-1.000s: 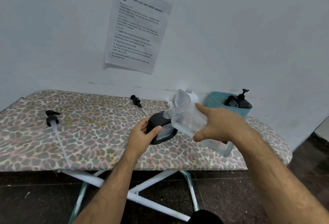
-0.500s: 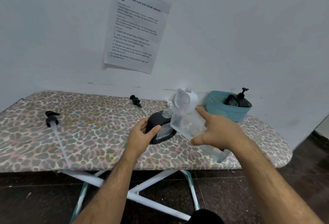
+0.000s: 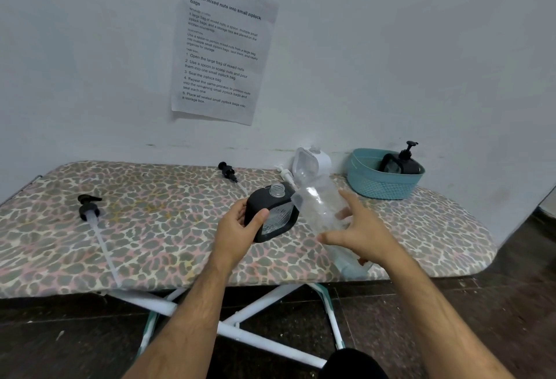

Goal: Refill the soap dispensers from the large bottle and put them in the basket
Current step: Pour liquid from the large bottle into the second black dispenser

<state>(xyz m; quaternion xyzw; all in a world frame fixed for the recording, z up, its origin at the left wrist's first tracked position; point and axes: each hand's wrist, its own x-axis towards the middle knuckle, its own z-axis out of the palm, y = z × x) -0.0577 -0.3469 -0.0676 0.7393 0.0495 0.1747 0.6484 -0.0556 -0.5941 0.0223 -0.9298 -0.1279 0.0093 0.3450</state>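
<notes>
Left hand (image 3: 237, 229) grips black dispenser (image 3: 272, 213); right hand (image 3: 358, 229), fingers curled, tilts large bottle (image 3: 323, 207).

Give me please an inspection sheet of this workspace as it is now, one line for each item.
Surface: leopard-print ironing board on white crossed legs.
Job's things: black square soap dispenser, neck open, tilted; large clear plastic bottle lying tilted beside it; white dispenser at the wall; teal woven basket holding a black pump dispenser.
Clutter: two loose black pump heads, one white pump.
Grippers: left hand grips the black dispenser; right hand holds the bottle.
Cables: nothing seen.
Surroundings: printed paper sheet on the wall, dark floor.
</notes>
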